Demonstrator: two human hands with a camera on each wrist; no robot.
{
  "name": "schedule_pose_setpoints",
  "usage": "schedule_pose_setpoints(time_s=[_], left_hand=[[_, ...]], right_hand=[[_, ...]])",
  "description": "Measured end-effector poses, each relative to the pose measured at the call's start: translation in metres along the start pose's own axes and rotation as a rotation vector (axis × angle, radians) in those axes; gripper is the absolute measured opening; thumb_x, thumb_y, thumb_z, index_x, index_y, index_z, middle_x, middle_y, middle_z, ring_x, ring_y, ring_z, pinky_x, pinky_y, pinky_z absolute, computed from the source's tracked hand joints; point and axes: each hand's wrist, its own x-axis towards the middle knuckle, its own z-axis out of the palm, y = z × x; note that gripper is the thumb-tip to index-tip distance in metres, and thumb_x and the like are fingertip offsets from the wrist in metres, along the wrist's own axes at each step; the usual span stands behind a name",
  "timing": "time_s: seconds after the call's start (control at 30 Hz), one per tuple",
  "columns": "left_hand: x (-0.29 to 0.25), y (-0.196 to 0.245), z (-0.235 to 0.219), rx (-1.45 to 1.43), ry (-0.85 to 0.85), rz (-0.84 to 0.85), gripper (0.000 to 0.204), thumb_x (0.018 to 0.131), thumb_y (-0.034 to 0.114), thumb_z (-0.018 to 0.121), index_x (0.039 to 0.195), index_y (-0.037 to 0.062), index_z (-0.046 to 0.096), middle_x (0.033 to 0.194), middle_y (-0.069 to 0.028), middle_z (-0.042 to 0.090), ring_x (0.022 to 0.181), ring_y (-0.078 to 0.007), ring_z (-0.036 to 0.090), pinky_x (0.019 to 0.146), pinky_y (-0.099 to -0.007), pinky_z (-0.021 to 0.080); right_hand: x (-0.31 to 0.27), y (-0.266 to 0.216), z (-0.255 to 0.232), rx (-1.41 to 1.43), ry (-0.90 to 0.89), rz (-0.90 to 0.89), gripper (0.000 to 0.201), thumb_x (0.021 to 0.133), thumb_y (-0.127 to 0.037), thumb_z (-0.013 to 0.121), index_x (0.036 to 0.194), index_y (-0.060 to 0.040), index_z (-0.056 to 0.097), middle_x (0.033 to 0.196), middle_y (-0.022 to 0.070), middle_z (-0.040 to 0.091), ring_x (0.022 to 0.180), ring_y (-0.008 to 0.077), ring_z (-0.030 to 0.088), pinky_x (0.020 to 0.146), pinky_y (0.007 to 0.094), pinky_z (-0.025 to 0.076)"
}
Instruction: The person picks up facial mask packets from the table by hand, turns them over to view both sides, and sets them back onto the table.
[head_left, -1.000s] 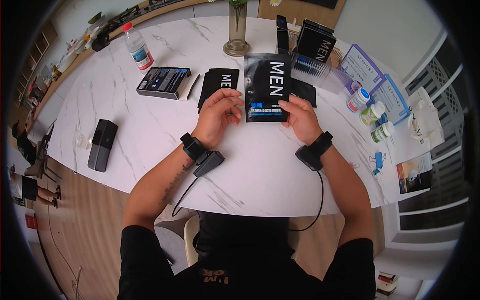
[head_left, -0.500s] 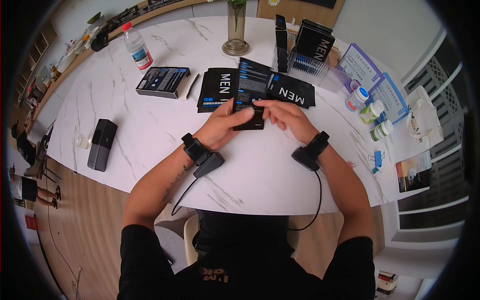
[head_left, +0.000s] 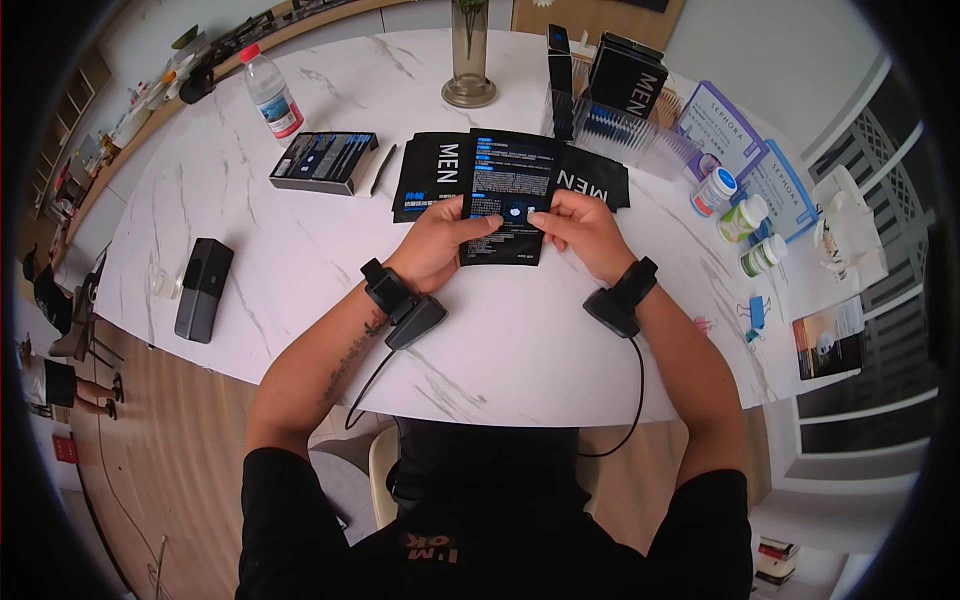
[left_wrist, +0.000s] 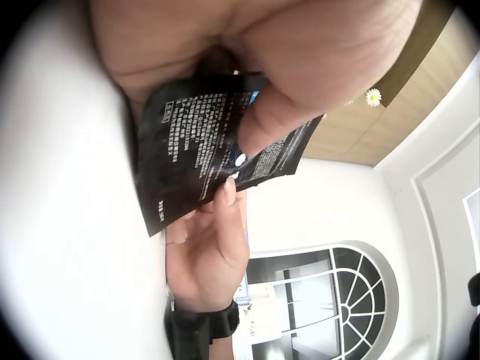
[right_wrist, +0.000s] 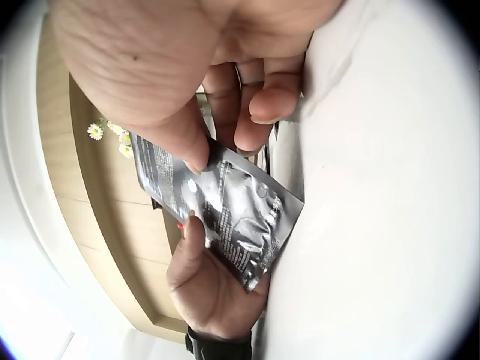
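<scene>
A black foil sachet (head_left: 512, 180), its printed back facing up, is held between both hands over the table. My left hand (head_left: 441, 243) grips its left edge, thumb on the print and fingers behind. My right hand (head_left: 588, 232) pinches the right edge with the thumb on top. In the left wrist view the sachet (left_wrist: 187, 150) bends a little between the two thumbs. Its foil (right_wrist: 247, 217) looks shiny and creased in the right wrist view. Behind it lie more black sachets marked MEN, one group at the left (head_left: 430, 170) and another at the right (head_left: 600, 180).
An opened black box (head_left: 325, 162) and a water bottle (head_left: 270, 92) stand to the left, with a dark oblong device (head_left: 205, 290) nearer. A vase (head_left: 470, 60) is at the back. Rightward are a clear organizer (head_left: 620, 130), several pill bottles (head_left: 742, 218) and a blue binder clip (head_left: 757, 313).
The sachet has been turned from its MEN front to its printed back. The left hand has taken hold of its left edge, and the right hand, briefly loose, pinches the right edge again.
</scene>
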Motion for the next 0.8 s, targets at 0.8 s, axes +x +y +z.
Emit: schedule_pose_setpoints(time_s=[0.8], left_hand=[[-0.002,0.007,0.010,-0.119,0.053,0.006,0.048,0.104,0.040,0.031,0.132,0.0042,0.045,0.126,-0.0102,0.058,0.113,-0.0185,0.059,0.099,-0.0358,0.050]], right_hand=[[-0.001,-0.003,0.002,-0.011,0.010,0.020,0.010,0.090,-0.014,0.065,0.088,-0.0048,0.064,0.071,-0.0016,0.057,0.059,0.0037,0.047,0.054,0.0183,0.036]])
